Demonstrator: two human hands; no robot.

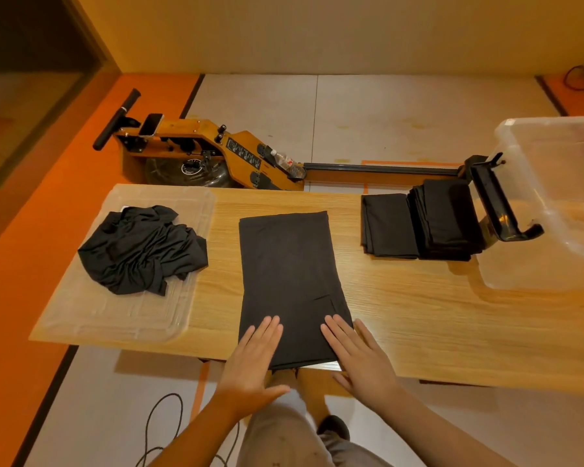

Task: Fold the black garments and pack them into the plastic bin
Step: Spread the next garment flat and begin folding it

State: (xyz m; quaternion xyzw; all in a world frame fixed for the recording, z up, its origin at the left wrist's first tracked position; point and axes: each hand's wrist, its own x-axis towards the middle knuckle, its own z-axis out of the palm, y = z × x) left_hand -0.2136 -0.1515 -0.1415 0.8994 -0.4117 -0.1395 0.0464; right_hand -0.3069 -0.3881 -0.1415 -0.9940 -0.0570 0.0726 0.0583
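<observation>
On the wooden table point(418, 315), well left of the plastic bin point(520, 264), the half-folded black garment point(287, 274) lies lengthwise, left hand point(253, 358) and right hand point(361, 358) pressing flat, fingers straight, gripping nothing, likely smoothing its near end before folding.

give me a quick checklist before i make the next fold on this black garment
1. Garment lies flat on the table: ok.
2. Both hands are on its near end, left hand and right hand, with fingers straight: ok.
3. Cloth is smooth: not ok, there is a small crease near the right edge.
4. Pile of unfolded clothes lies apart from the garment: ok.
5. Folded stacks are neat and out of the way on the right: ok.
6. Bin is open at the top: ok. Whether it is within reach: cannot tell.
</observation>
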